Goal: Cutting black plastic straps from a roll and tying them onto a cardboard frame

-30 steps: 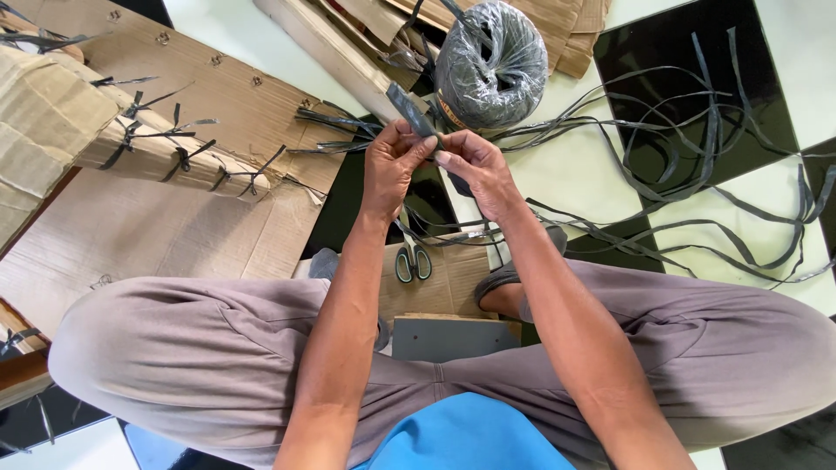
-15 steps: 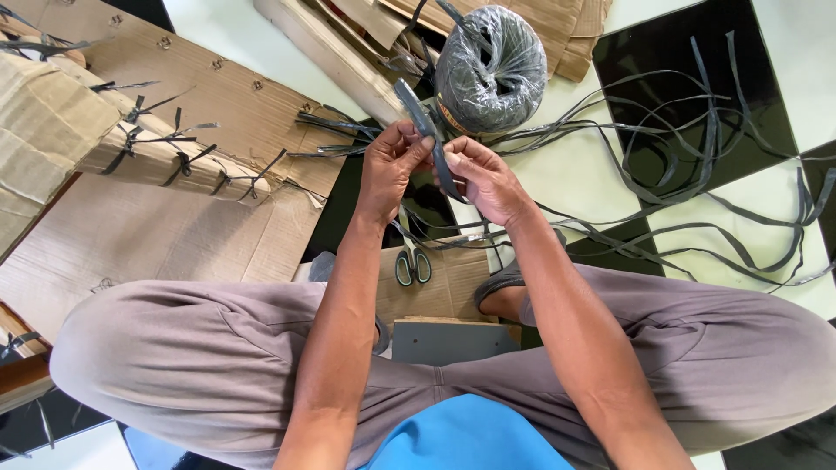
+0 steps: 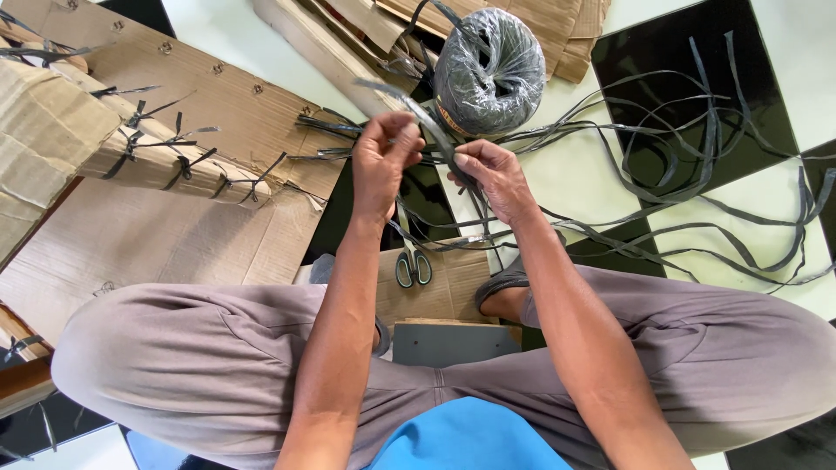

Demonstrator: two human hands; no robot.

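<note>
My left hand [image 3: 383,161] and my right hand [image 3: 489,174] are raised in front of me, both pinching one dark grey plastic strap strip [image 3: 433,126] that runs between them. The strip's free end sticks up and to the left above my left fingers. Just beyond my hands stands a big spool of the same grey strap [image 3: 489,70], wrapped in clear film. Below my hands a pair of scissors [image 3: 413,266] lies on a cardboard piece [image 3: 448,287] between my knees.
Folded cardboard sheets tied with strap knots [image 3: 174,161] lie at the left. More cardboard [image 3: 557,26] is stacked behind the spool. Several loose strap strips [image 3: 697,174] sprawl over the black-and-white tiled floor at the right. My crossed legs [image 3: 192,365] fill the foreground.
My hands have drawn slightly apart and turned, and the strip between them has shifted; its free end now points up and to the left.
</note>
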